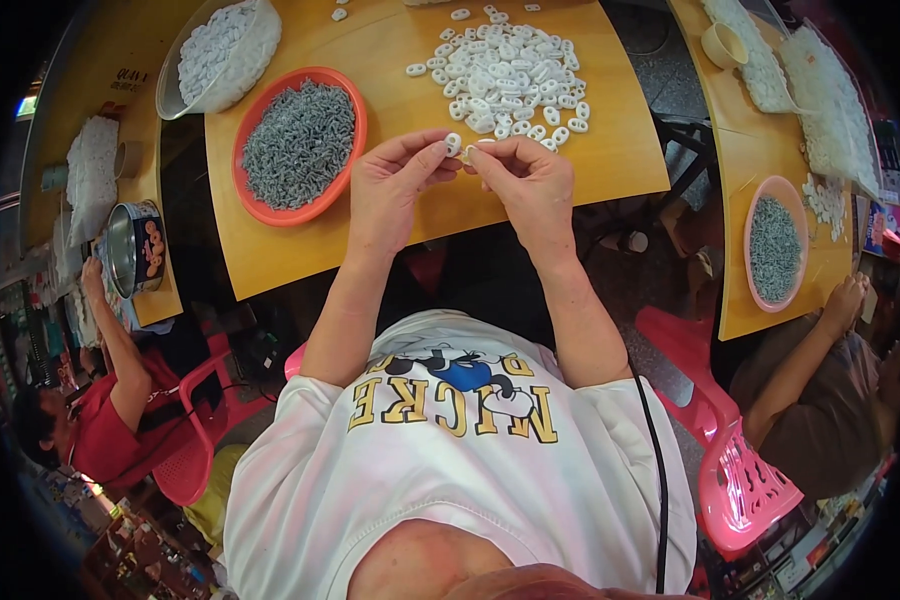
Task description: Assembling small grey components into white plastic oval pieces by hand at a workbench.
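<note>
While both forearms reach out over the near edge of the wooden table (610, 160), the left hand (395, 190) and the right hand (530, 185) meet close together just above it. The left hand pinches a small white oval ring (453, 143) between thumb and forefinger, the other fingers curled in. The right hand is closed narrowly too, its fingertips touching something small right beside that ring; what it grips is too small to tell.

Just beyond the hands, toward the far side of the table, lies a loose pile of white rings (505, 75) of the same kind, spread flat, with a few strays at its edges. To the left of the hands sits an orange bowl (355, 150) heaped with small grey metal pieces (298, 143). Farther left and farther away stands a clear tub (170, 95) filled with more white pieces.

At the far left another person in a red shirt (110, 430) sits at a neighbouring table, near a round metal tin (135, 248). At the right a second table carries a pink bowl (800, 205) of grey pieces, with another person's hand (845, 300) resting at its near edge. Pink plastic chairs (735, 470) stand below.
</note>
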`<state>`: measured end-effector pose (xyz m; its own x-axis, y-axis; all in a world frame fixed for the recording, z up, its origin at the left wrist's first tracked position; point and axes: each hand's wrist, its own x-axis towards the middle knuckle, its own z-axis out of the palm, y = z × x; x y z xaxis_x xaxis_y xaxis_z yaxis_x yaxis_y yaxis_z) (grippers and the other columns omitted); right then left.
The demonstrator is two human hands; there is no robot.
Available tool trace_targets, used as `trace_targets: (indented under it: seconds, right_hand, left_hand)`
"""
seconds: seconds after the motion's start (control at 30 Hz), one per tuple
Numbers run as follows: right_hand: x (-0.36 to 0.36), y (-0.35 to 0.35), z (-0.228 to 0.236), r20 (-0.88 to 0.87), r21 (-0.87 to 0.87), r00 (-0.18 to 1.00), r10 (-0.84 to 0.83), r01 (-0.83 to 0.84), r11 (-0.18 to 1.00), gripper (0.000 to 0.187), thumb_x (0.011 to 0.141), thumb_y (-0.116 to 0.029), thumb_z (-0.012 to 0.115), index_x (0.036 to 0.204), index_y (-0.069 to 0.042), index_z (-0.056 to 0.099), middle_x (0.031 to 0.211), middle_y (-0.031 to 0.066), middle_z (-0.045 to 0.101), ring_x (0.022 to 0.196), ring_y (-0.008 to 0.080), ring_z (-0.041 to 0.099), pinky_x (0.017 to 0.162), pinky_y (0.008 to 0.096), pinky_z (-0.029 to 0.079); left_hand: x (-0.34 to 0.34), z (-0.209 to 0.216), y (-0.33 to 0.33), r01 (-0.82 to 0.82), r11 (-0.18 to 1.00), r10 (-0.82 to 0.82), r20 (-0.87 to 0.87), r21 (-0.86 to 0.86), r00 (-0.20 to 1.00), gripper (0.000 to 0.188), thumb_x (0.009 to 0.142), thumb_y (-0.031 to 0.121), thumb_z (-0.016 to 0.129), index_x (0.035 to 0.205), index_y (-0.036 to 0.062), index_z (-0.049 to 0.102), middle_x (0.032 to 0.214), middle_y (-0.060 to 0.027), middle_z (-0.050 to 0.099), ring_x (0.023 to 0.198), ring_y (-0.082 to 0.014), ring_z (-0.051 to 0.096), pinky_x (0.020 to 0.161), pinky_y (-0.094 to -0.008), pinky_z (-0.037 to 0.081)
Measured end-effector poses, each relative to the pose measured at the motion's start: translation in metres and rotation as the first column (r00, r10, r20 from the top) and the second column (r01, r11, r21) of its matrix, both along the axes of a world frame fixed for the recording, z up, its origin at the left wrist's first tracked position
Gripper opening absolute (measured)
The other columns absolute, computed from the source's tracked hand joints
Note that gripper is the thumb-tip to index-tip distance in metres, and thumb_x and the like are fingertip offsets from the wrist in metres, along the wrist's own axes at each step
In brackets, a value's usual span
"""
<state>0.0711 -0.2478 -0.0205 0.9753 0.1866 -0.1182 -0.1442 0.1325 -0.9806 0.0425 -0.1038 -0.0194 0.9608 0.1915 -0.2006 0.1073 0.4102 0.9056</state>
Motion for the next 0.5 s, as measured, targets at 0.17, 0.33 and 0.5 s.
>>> trace_targets:
  seconds: [0.17, 0.33, 0.5]
  right_hand:
    - [-0.0006, 0.001, 0.0009, 0.005, -0.026, 1.0, 0.02, -0.019, 0.999, 0.01, 0.078, -0.006, 0.066, 0.084, 0.002, 0.064, 0.072, 0.004, 0.064, 0.062, 0.0052, 0.056, 0.055, 0.0164, 0.042]
    - [0.0001, 0.0013, -0.0036, -0.017, 0.003, 1.0, 0.012, -0.012, 1.0, 0.009, 0.078, -0.004, 0.065, 0.084, 0.003, 0.064, 0.074, 0.0042, 0.064, 0.062, 0.0056, 0.056, 0.057, 0.0166, 0.042]
    - [-0.0004, 0.0015, -0.0019, -0.007, 0.024, 1.0, -0.005, 0.006, 1.0, 0.009, 0.079, -0.004, 0.065, 0.085, 0.003, 0.064, 0.074, 0.004, 0.064, 0.062, 0.0053, 0.055, 0.056, 0.0166, 0.042]
  left_hand:
    - [-0.0007, -0.0014, 0.0013, 0.015, 0.994, -0.018, 0.034, 0.111, 0.999, 0.018, 0.084, 0.004, 0.058, 0.099, -0.0049, 0.06, 0.092, -0.0119, 0.064, 0.077, -0.0169, 0.063, 0.069, -0.0262, 0.053]
    - [0.0005, -0.0026, 0.0014, -0.033, 0.999, 0.032, 0.029, 0.033, 0.999, 0.018, 0.083, 0.006, 0.061, 0.097, -0.0045, 0.062, 0.089, -0.011, 0.066, 0.075, -0.0146, 0.064, 0.068, -0.0243, 0.052]
    - [-0.0009, -0.0026, 0.0014, -0.021, 0.999, 0.02, 0.02, 0.047, 1.0, 0.017, 0.084, 0.004, 0.059, 0.098, -0.0053, 0.06, 0.09, -0.0125, 0.065, 0.075, -0.0174, 0.064, 0.068, -0.0267, 0.053]
